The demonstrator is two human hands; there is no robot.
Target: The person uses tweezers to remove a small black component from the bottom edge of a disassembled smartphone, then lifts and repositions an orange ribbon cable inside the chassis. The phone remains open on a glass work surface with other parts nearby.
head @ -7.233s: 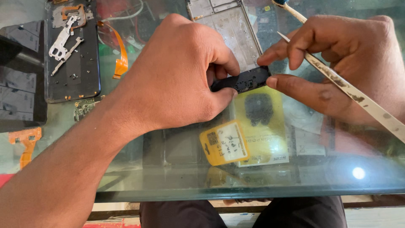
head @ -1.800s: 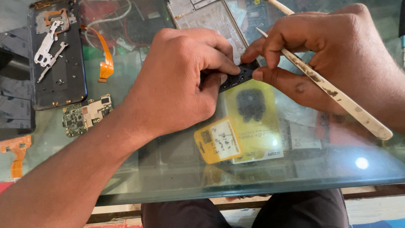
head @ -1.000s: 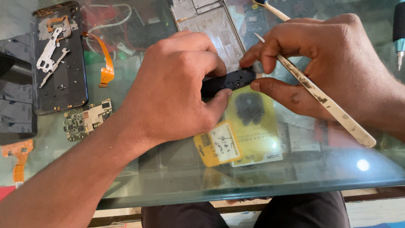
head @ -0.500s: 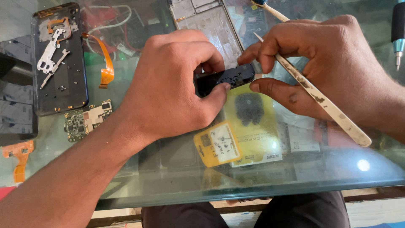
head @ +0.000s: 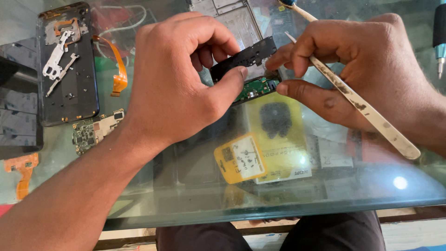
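Above a glass table [head: 325, 204], the left hand [head: 179, 79] pinches a black plastic cover [head: 244, 58] over a small green circuit board [head: 255, 89]; the right hand [head: 367, 69] grips metal tweezers [head: 357, 102] beside it.

On the glass table [head: 195, 204], a black phone back [head: 69, 88] with small silver metal bits [head: 56, 59] lies far left, an orange ribbon cable [head: 118, 69] just right of it, a little green circuit board [head: 93, 131] nearer, and a yellow packet [head: 265, 148] under the glass in the middle.
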